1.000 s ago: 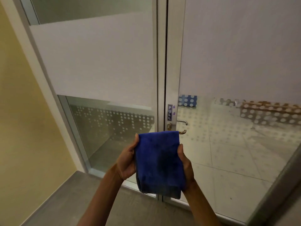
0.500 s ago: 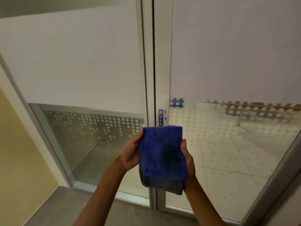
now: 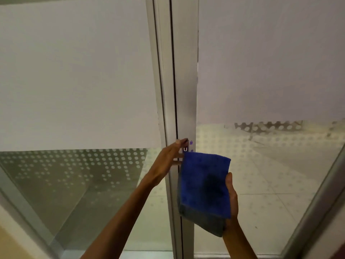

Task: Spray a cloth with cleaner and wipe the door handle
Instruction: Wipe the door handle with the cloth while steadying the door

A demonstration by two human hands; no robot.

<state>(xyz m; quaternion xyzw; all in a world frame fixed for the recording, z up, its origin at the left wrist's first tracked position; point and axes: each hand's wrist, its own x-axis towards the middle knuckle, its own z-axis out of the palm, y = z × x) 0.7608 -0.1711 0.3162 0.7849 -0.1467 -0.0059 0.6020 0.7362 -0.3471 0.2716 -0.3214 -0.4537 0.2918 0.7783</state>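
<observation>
A folded blue cloth with a dark damp patch near its middle hangs in front of the door frame. My right hand grips its right edge from behind. My left hand has no hold on the cloth and rests with fingers spread against the metal door stile, fingertips at the small PULL label. The door handle is hidden behind the cloth and my left hand. No spray bottle is in view.
A frosted glass panel stands left of the stile, the glass door leaf right of it. Dotted film covers the lower glass, with tiled floor beyond. A slanted metal frame crosses the lower right corner.
My left hand has let go of the cloth and moved up to the door stile by the label. Only my right hand now holds the cloth. The view has come closer to the door.
</observation>
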